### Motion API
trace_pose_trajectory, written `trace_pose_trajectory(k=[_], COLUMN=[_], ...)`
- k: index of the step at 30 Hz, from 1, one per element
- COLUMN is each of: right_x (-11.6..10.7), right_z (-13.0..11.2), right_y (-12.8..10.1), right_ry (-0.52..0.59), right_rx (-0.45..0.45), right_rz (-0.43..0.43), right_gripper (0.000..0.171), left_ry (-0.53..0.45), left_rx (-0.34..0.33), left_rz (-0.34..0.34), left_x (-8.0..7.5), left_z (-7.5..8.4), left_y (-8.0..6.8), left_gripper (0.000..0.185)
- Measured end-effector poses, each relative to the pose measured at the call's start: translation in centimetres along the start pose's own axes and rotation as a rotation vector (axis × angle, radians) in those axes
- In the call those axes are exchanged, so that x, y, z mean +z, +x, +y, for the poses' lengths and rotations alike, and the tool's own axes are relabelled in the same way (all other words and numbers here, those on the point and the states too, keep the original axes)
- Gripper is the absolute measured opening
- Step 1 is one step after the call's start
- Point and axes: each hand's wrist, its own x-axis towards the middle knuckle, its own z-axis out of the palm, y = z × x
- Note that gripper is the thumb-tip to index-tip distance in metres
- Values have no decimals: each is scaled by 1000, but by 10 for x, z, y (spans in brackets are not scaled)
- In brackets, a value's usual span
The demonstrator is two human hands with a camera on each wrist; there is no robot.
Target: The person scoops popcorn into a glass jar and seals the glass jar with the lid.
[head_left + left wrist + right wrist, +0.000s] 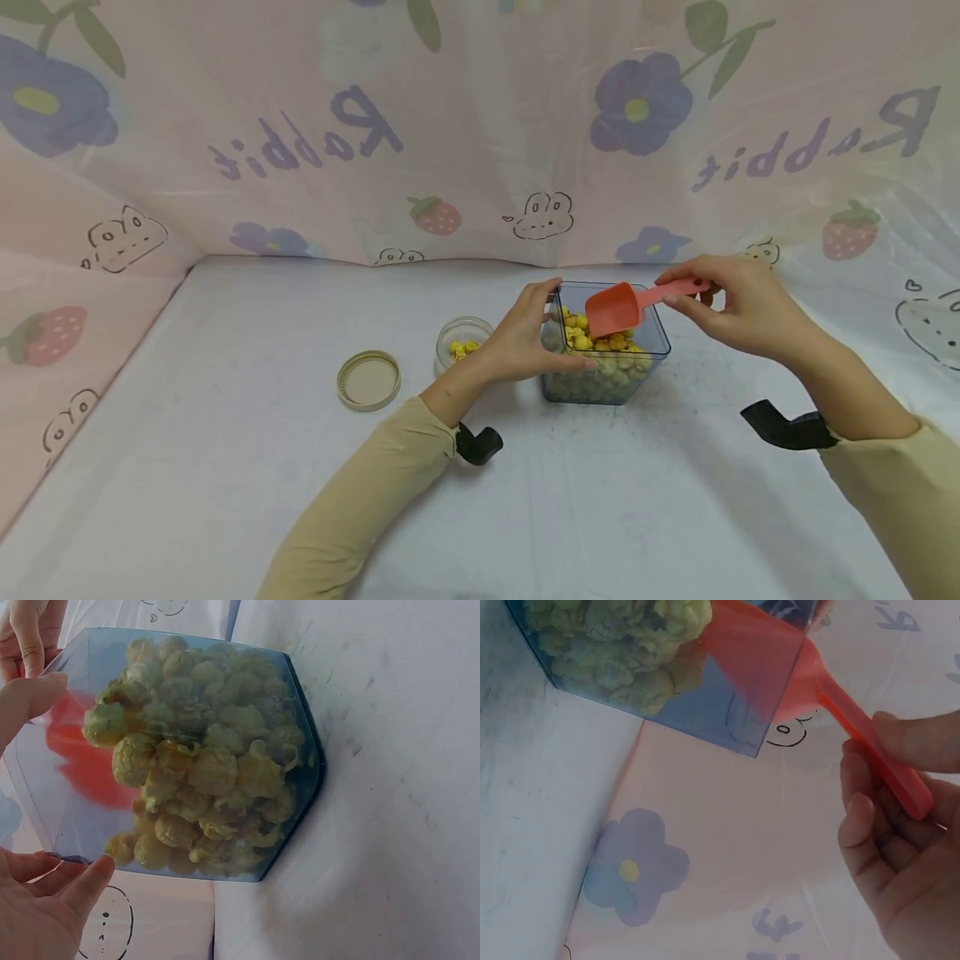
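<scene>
A clear box (606, 367) of popcorn (600, 337) on the bench (225, 467) is gripped at its side by the left hand (525, 337), while a red scoop (626, 307) is pinched by its handle in the right hand (738, 308) over the box's open top.

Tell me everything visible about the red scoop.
The scoop looks like orange-red plastic, one piece, with a squarish bowl and a straight flat handle. The right hand pinches the handle's end. The bowl tilts down over the popcorn inside the clear blue container, which the left hand steadies. Its contents cannot be seen.
</scene>
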Motion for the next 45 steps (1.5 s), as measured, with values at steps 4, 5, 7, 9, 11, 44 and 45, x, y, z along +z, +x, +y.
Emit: trace_pose_trajectory(k=[4, 5, 7, 9, 11, 44, 45], right_x=[-1, -2, -3, -4, -4, -4, -2], right_z=[-1, -1, 0, 0, 0, 24, 23], right_y=[0, 1, 1, 2, 2, -2, -2], right_ry=[-1, -3, -10, -14, -11, 284, 315], right_rx=[-19, -26, -41, -54, -63, -65, -34], right_rz=[-8, -14, -31, -47, -62, -219, -244], right_gripper=[33, 32, 32, 32, 31, 30, 28], left_ry=[-19, -24, -32, -41, -52, -78, -79], left_rx=[4, 4, 0, -4, -3, 36, 37], left_rz=[-1, -1, -2, -1, 2, 34, 33], left_x=[1, 1, 1, 1, 1, 5, 4], left_z=[-1, -1, -1, -1, -1, -5, -5], left_y=[0, 0, 0, -1, -1, 2, 2], left_gripper=[109, 109, 109, 109, 109, 106, 106])
